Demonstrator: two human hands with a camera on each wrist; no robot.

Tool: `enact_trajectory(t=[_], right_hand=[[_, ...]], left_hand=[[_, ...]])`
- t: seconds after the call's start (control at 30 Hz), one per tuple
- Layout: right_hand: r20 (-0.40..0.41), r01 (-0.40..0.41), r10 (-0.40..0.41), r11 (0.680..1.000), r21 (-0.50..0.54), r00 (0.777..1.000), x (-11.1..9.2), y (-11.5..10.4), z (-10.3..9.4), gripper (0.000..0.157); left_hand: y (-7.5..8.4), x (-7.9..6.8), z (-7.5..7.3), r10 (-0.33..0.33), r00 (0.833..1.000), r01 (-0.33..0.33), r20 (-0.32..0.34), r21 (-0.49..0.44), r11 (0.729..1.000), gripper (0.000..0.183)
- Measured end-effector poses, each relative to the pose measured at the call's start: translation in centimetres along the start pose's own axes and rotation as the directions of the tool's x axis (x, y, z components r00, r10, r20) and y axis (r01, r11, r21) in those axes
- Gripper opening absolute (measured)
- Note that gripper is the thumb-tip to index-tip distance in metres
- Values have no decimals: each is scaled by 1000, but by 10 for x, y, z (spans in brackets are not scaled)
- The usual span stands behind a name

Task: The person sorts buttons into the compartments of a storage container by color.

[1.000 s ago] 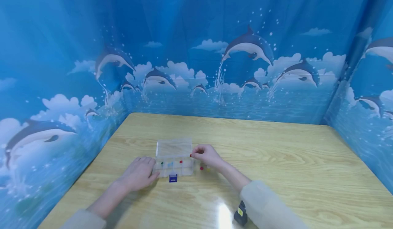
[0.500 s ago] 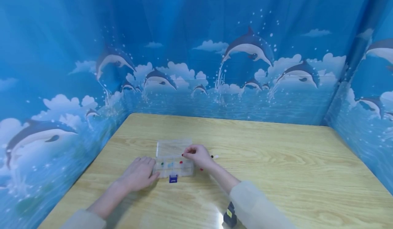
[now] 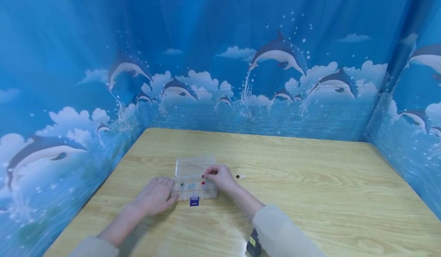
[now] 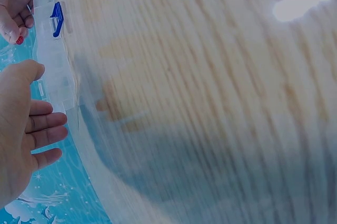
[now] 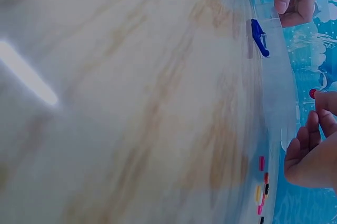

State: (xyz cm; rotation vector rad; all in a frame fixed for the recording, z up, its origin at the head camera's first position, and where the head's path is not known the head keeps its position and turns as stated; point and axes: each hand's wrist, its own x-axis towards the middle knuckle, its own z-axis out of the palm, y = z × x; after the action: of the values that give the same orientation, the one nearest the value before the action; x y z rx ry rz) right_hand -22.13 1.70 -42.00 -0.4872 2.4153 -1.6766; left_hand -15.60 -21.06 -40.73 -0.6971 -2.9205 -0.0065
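A clear plastic compartment box (image 3: 210,194) stands on the table with its lid (image 3: 194,166) swung back and a blue latch (image 3: 194,201) at the front. My right hand (image 3: 222,178) pinches a small red button (image 5: 312,93) between thumb and fingertips, above the back row of compartments. Beside the box's left side lies my left hand (image 3: 156,195), fingers extended, thumb near the front left corner. The back row holds a green piece (image 3: 182,184), a pale blue piece (image 3: 191,185) and a red piece (image 3: 203,183).
On the wood-grain table (image 3: 310,188), a black piece (image 3: 237,176) and a white piece (image 3: 243,176) lie right of the box. Several coloured pieces, one of them pink (image 5: 261,163), show in the right wrist view. A dolphin-print curtain (image 3: 220,58) surrounds the table.
My right hand has moved left with the red button, from the box's right edge to over the back compartments, uncovering the black and white pieces. My left hand has stayed in place.
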Motion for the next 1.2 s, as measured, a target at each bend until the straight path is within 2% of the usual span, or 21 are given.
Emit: enact_trajectory(t=[0.4, 0.73, 0.93, 1.2], right_hand=[[-6, -23, 23, 1000, -17, 1000, 2, -3, 4, 5], [-34, -4, 1, 998, -62, 999, 4, 0, 8, 4], [-51, -39, 34, 995, -92, 998, 6, -1, 11, 4], [-54, -80, 78, 996, -34, 995, 5, -3, 7, 5]], left_hand=[[0, 0, -1, -3, 1000, 3, 8, -1, 1000, 31], [0, 0, 0, -1, 1000, 1, 6, -12, 1000, 32], [0, 0, 0, -11, 1000, 11, 10, -18, 1000, 34], [0, 0, 0, -10, 1000, 10, 5, -21, 1000, 34]])
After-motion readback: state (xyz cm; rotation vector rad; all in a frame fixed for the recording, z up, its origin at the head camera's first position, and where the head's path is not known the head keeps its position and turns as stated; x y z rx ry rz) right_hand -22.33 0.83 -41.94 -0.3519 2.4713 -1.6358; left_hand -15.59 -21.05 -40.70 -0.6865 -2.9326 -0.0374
